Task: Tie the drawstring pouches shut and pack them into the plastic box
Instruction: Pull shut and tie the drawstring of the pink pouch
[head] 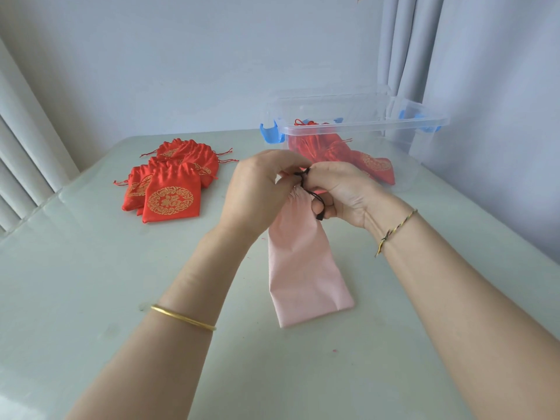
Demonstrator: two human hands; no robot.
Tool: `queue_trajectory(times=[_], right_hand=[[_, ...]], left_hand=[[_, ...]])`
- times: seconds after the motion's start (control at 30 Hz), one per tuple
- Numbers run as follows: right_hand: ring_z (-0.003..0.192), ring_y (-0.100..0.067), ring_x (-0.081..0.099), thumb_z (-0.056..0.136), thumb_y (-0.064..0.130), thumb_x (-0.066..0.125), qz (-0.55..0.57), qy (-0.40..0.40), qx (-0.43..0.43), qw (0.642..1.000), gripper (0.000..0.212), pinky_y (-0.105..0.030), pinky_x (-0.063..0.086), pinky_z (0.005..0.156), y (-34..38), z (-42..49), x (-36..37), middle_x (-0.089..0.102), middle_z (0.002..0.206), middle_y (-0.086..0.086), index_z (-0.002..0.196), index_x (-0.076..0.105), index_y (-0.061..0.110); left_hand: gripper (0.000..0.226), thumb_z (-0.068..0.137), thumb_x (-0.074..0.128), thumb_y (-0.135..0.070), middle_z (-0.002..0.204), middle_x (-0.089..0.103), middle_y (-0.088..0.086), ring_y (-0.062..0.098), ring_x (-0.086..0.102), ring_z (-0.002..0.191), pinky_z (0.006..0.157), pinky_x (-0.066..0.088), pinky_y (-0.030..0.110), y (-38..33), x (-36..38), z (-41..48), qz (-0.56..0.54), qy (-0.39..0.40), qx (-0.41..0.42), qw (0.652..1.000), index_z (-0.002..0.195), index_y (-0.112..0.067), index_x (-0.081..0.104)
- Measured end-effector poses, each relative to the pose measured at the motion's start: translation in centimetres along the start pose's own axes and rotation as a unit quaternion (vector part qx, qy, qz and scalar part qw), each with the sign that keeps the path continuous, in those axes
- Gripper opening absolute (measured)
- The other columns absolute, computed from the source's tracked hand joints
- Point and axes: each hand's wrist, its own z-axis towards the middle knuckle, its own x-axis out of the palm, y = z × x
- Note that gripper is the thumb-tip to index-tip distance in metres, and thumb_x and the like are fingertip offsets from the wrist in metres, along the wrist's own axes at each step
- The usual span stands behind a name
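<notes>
Two hands over the middle of the table (91, 298), left hand (260, 189) and right hand (342, 192) pinching the black drawstring (315, 197) at a pink pouch's (303, 268) gathered neck, red pouches (169, 189) piled near the far left edge, more inside the plastic box (357, 122) at the far right.

**Bare Arms, a Bangle and a Braided Thread**

The left hand (257, 189) and the right hand (342, 192) were bare, as were both forearms down to the frame's lower edge. A thin gold bangle (183, 317), plain and smooth, circled the left forearm partway up. A slim thread bracelet (395, 230), braided from yellow, green and dark strands, circled the right wrist, with a short loose tail at its knot.
</notes>
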Motion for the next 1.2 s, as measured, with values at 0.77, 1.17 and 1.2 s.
queue_trajectory(times=[0.77,1.17,1.2], right_hand=[[0.071,-0.020,0.069,0.085,0.015,0.057,-0.089,0.021,-0.004,0.996,0.021,-0.025,0.047,0.055,1.1,-1.1,0.2,0.070,0.089,-0.005,0.106,0.056,0.014],[0.041,-0.006,0.056,0.079,0.002,0.066,-0.121,-0.066,-0.130,0.982,0.019,-0.018,0.038,0.037,3.9,-2.1,-1.2,0.060,0.068,-0.006,0.080,0.054,0.016],[0.039,-0.005,0.053,0.079,0.001,0.065,-0.097,-0.090,-0.151,0.980,0.020,-0.018,0.036,0.035,4.5,-2.1,-1.5,0.058,0.067,-0.008,0.079,0.053,0.016]], left_hand=[[0.045,0.081,0.047,0.017,0.086,0.061,0.019,0.021,0.068,0.072,0.071,0.057,0.028,0.4,-1.4,0.4,-0.363,-0.039,-0.283,0.887,0.118,-0.008,0.053],[0.013,0.088,0.055,-0.004,0.078,0.064,0.001,0.009,0.060,0.065,0.059,0.054,0.020,2.3,-3.1,1.5,-0.301,-0.075,-0.340,0.888,0.082,-0.016,0.057],[0.013,0.087,0.055,-0.005,0.080,0.062,0.002,0.009,0.059,0.066,0.061,0.053,0.022,2.7,-3.4,1.8,-0.283,-0.079,-0.341,0.893,0.082,-0.017,0.057]])
